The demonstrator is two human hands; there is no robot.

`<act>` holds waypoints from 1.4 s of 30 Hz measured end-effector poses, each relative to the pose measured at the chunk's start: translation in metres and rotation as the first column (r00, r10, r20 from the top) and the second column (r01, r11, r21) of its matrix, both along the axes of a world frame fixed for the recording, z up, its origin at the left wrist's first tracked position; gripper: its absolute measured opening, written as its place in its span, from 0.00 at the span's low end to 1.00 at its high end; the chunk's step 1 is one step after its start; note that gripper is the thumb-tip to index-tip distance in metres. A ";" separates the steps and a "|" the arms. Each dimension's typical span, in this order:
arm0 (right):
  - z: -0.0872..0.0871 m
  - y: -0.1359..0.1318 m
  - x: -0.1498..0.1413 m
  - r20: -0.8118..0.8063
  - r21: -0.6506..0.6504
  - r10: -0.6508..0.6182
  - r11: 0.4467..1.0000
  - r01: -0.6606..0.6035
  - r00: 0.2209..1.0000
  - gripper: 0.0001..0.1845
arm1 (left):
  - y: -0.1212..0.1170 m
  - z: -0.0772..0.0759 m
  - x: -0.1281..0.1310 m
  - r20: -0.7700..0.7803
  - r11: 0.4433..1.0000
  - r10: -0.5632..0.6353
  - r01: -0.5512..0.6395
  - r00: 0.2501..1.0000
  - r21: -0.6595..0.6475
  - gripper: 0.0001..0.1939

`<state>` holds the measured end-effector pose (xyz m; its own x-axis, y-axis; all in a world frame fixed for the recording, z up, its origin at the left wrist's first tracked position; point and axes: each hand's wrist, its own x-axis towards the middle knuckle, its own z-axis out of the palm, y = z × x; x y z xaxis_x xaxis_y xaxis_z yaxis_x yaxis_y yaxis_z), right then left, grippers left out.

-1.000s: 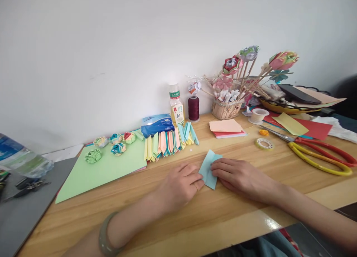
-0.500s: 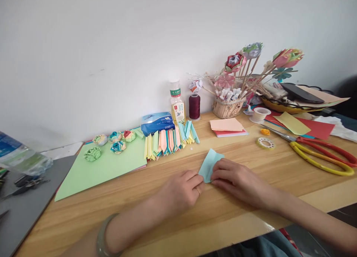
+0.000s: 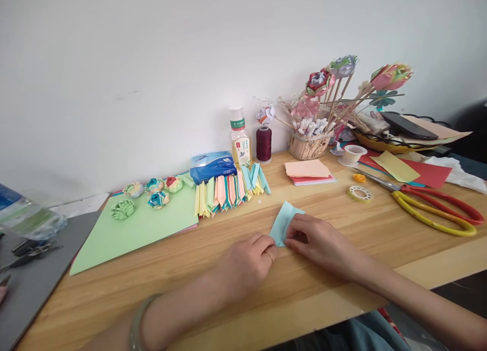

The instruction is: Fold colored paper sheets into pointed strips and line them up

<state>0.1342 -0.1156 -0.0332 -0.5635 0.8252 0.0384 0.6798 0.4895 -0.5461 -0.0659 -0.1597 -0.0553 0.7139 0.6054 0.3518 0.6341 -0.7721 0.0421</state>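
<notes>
And it's both hands on the light blue paper [image 3: 282,220], which lies at a slant between them on the wooden table [image 3: 152,270]! I have the right hand [image 3: 317,239] narrow, thumb and forefinger pinching the paper's near right edge. The left hand [image 3: 249,257] bends over the near left corner, fingers touching it; their tips are hidden, so I can't tell whether they pinch or just press. A crease shows in the sheet, just beyond my grip.

Looking past the grip, I have the peach paper stack [image 3: 307,168] directly beyond, and folded paper strips [image 3: 224,194] farther left, bunched in a row. Out to the grip's right: the tape roll [image 3: 366,194], then the scissors [image 3: 398,188]. Well left of it, paper flowers [image 3: 159,200] sit on a green sheet [image 3: 148,234].
</notes>
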 end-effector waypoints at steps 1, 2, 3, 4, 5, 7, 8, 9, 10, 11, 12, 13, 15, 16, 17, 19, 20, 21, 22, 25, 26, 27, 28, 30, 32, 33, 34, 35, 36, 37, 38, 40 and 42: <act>0.000 0.000 0.000 0.000 -0.001 0.001 1.000 -0.001 1.000 0.06 | 0.000 0.001 0.001 -0.004 1.000 0.011 -0.011 1.000 -0.029 0.16; -0.001 0.001 0.000 -0.002 -0.002 0.002 1.000 -0.002 1.000 0.06 | -0.001 0.002 0.003 -0.005 0.997 0.034 -0.034 0.999 -0.066 0.16; -0.001 0.001 0.000 -0.004 -0.004 0.004 1.000 -0.004 1.000 0.06 | -0.002 0.003 0.005 -0.004 0.991 0.066 -0.066 0.998 -0.114 0.15; -0.002 0.001 0.000 -0.006 -0.006 0.004 1.000 -0.004 1.000 0.06 | -0.002 0.005 0.006 0.002 0.980 0.103 -0.102 0.995 -0.169 0.14; -0.003 0.001 0.001 -0.007 -0.009 0.003 1.000 -0.003 1.000 0.06 | -0.003 0.006 0.007 0.014 0.965 0.140 -0.133 0.990 -0.226 0.13; -0.004 0.002 0.001 -0.012 -0.017 -0.001 1.000 0.001 1.000 0.05 | -0.004 0.008 0.008 0.050 0.926 0.195 -0.168 0.979 -0.337 0.12; -0.004 0.002 0.001 -0.015 -0.023 -0.005 1.000 0.005 1.000 0.05 | -0.004 0.009 0.008 0.067 0.913 0.200 -0.161 0.977 -0.375 0.11; -0.004 0.002 0.001 -0.018 -0.030 -0.011 0.999 0.010 1.000 0.04 | -0.004 0.008 0.007 0.079 0.904 0.195 -0.148 0.978 -0.400 0.12; -0.004 0.002 0.001 -0.020 -0.037 -0.017 0.999 0.016 1.000 0.04 | -0.004 0.008 0.006 0.086 0.902 0.182 -0.131 0.980 -0.412 0.12; -0.003 0.002 0.000 -0.019 -0.044 -0.024 0.999 0.023 1.000 0.04 | -0.004 0.006 0.005 0.086 0.902 0.167 -0.117 0.982 -0.416 0.14; -0.003 0.003 -0.001 -0.015 -0.052 -0.033 0.998 0.032 0.999 0.04 | -0.004 0.005 0.004 0.082 0.904 0.157 -0.110 0.984 -0.414 0.15; -0.002 0.003 -0.002 -0.008 -0.061 -0.041 0.997 0.041 0.999 0.05 | -0.004 0.004 0.004 0.074 0.905 0.152 -0.109 0.986 -0.412 0.16; -0.001 0.004 -0.003 0.008 -0.084 -0.051 0.995 0.052 0.999 0.05 | -0.004 0.003 0.005 0.057 0.899 0.158 -0.120 0.986 -0.420 0.17; -0.001 0.005 -0.003 0.014 -0.098 -0.050 0.994 0.051 0.999 0.04 | -0.004 0.003 0.006 0.050 0.895 0.162 -0.125 0.985 -0.429 0.17; -0.001 0.006 -0.002 0.014 -0.108 -0.045 0.993 0.046 0.999 0.04 | -0.004 0.004 0.007 0.046 0.889 0.163 -0.127 0.985 -0.440 0.17; -0.003 0.008 0.002 -0.003 -0.107 -0.027 0.994 0.026 1.000 0.02 | -0.004 0.006 0.007 0.045 0.882 0.158 -0.121 0.986 -0.455 0.16; -0.004 0.009 0.005 -0.016 -0.086 -0.011 0.996 0.009 1.000 0.01 | -0.004 0.007 0.007 0.052 0.884 0.155 -0.115 0.987 -0.452 0.16; -0.006 0.010 0.009 -0.028 -0.050 0.020 0.999 -0.022 0.999 0.02 | -0.004 0.007 0.006 0.064 0.889 0.154 -0.110 0.986 -0.444 0.16; -0.007 0.010 0.014 -0.036 0.003 0.069 0.998 -0.069 0.997 0.03 | -0.002 0.007 0.004 0.079 0.897 0.153 -0.105 0.985 -0.430 0.15; -0.008 0.005 0.027 -0.004 0.214 0.267 0.942 -0.260 0.964 0.13 | 0.005 0.004 -0.003 0.093 0.946 0.108 -0.074 0.990 -0.317 0.14; -0.007 0.001 0.030 0.027 0.269 0.307 0.914 -0.303 0.951 0.16 | 0.008 0.002 -0.005 0.076 0.971 0.068 -0.049 0.995 -0.234 0.14; -0.005 -0.005 0.030 0.068 0.297 0.322 0.897 -0.328 0.944 0.17 | 0.012 0.000 -0.007 0.052 0.993 0.015 -0.009 0.999 -0.119 0.13; -0.002 -0.011 0.029 0.113 0.305 0.305 0.895 -0.325 0.946 0.17 | 0.015 -0.001 -0.008 0.028 1.000 -0.001 0.001 1.000 -0.001 0.13; 0.002 -0.025 0.022 0.178 0.304 0.260 0.903 -0.304 0.949 0.15 | 0.018 -0.004 -0.009 -0.004 0.984 -0.005 0.005 1.000 0.177 0.12; 0.004 -0.038 0.011 0.217 0.300 0.207 0.916 -0.267 0.954 0.21 | 0.017 -0.003 -0.008 -0.016 0.965 0.026 -0.021 1.000 0.261 0.10; 0.003 -0.043 0.005 0.229 0.312 0.176 0.918 -0.244 0.957 0.23 | 0.016 -0.002 -0.007 -0.021 0.961 0.037 -0.030 0.999 0.274 0.10; 0.002 -0.048 0.000 0.240 0.331 0.139 0.919 -0.215 0.961 0.23 | 0.014 -0.001 -0.007 -0.030 0.961 0.044 -0.034 0.999 0.273 0.10; 0.001 -0.051 -0.005 0.248 0.351 0.104 0.917 -0.189 0.963 0.23 | 0.012 0.000 -0.006 -0.050 0.965 0.043 -0.028 0.998 0.260 0.10; 0.001 -0.053 -0.008 0.253 0.364 0.078 0.916 -0.169 0.964 0.23 | 0.010 0.002 -0.006 -0.074 0.972 0.037 -0.018 0.997 0.234 0.10; 0.002 -0.052 -0.010 0.257 0.362 0.064 0.919 -0.157 0.964 0.23 | 0.008 0.003 -0.006 -0.095 0.979 0.028 -0.008 0.995 0.204 0.11; 0.005 -0.049 -0.010 0.259 0.332 0.073 0.929 -0.160 0.963 0.21 | 0.007 0.004 -0.007 -0.110 0.984 0.020 -0.001 0.994 0.176 0.11; 0.016 -0.037 -0.008 0.248 0.209 0.120 0.962 -0.174 0.961 0.14 | 0.008 0.005 -0.008 -0.116 0.988 0.008 0.010 0.993 0.154 0.11; 0.029 -0.017 -0.004 0.221 0.033 0.142 0.988 -0.153 0.965 0.14 | 0.011 0.004 -0.010 -0.099 0.984 -0.008 0.025 0.995 0.178 0.12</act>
